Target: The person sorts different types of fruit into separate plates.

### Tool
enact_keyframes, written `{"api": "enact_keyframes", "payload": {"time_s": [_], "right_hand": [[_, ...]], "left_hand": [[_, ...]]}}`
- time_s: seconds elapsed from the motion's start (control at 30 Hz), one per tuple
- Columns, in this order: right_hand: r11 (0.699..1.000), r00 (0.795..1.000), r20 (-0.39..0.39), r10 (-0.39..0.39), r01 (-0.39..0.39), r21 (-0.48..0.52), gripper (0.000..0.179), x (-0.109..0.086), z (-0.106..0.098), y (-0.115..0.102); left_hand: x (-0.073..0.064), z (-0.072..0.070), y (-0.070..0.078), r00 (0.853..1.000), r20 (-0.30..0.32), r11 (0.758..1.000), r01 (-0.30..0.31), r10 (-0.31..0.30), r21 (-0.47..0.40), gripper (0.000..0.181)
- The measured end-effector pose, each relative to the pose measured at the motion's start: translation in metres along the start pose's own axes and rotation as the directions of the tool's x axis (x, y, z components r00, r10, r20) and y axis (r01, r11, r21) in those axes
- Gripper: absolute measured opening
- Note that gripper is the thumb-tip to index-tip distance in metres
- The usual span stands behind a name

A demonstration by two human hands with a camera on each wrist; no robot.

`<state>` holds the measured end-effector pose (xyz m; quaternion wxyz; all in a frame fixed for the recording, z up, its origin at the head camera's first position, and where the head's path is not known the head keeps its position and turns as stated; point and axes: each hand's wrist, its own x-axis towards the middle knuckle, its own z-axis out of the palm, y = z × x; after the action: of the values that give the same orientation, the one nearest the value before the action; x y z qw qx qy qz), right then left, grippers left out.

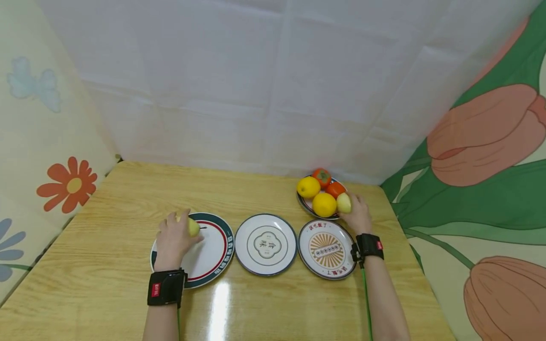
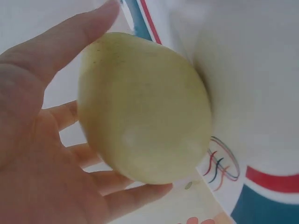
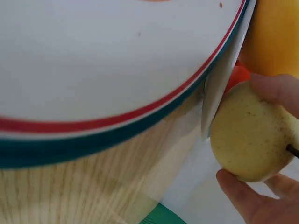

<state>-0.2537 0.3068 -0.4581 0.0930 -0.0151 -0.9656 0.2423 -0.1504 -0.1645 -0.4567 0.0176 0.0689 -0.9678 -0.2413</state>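
On the left, my left hand holds a pale yellow pear at the large white plate with a dark green rim and red ring. In the left wrist view the thumb lies along one side and the fingers spread behind it. Over on the right, my right hand grips a second pear between thumb and fingers, at the right edge of the fruit plate. That plate bears two yellow lemon-like fruits and two orange-red persimmons.
Between the hands stand a white plate with a thin dark blue rim and a plate with orange rays, side by side on the wooden table. A white cloth hangs behind; a flower-patterned cloth borders the right.
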Motion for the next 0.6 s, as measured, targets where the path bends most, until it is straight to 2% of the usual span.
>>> {"api": "enact_keyframes", "payload": {"time_s": [0.13, 0.2, 0.23, 0.33, 0.4, 0.47, 0.5, 0.6], "right_hand": [[1.0, 0.992, -0.126, 0.021, -0.023, -0.013, 0.069, -0.004, -0.005, -0.004], [0.999, 0.98, -0.197, -0.007, -0.003, -0.047, 0.068, -0.006, -0.009, -0.012], [0.997, 0.974, -0.226, -0.034, 0.019, -0.069, 0.068, -0.008, -0.012, -0.019], [0.98, 0.945, -0.273, -0.179, 0.148, -0.131, 0.069, -0.014, -0.016, -0.045], [0.955, 0.923, -0.259, -0.285, 0.252, -0.157, 0.071, -0.021, -0.014, -0.067], [0.922, 0.898, -0.213, -0.385, 0.36, -0.146, 0.075, -0.029, -0.006, -0.089], [0.909, 0.893, -0.179, -0.414, 0.395, -0.131, 0.077, -0.034, 0.0, -0.099], [0.886, 0.884, -0.065, -0.464, 0.464, -0.012, 0.082, -0.051, 0.016, -0.126]], "left_hand": [[0.0, -0.004, 0.007, 0.994, -0.065, 0.996, -0.084, 0.085, 0.018, 0.081], [0.0, -0.006, 0.015, 0.985, -0.104, 0.99, -0.139, 0.139, 0.013, 0.08], [0.0, -0.007, 0.02, 0.98, -0.117, 0.986, -0.164, 0.164, 0.005, 0.079], [0.002, -0.004, 0.038, 0.961, -0.135, 0.97, -0.244, 0.24, -0.019, 0.079], [0.004, 0.0, 0.053, 0.948, -0.127, 0.954, -0.298, 0.293, -0.026, 0.082], [0.004, 0.006, 0.068, 0.931, -0.106, 0.935, -0.355, 0.35, -0.028, 0.086], [0.004, 0.009, 0.074, 0.919, -0.099, 0.922, -0.385, 0.381, -0.03, 0.089], [0.004, 0.018, 0.092, 0.866, -0.101, 0.868, -0.496, 0.491, -0.033, 0.098]]}}
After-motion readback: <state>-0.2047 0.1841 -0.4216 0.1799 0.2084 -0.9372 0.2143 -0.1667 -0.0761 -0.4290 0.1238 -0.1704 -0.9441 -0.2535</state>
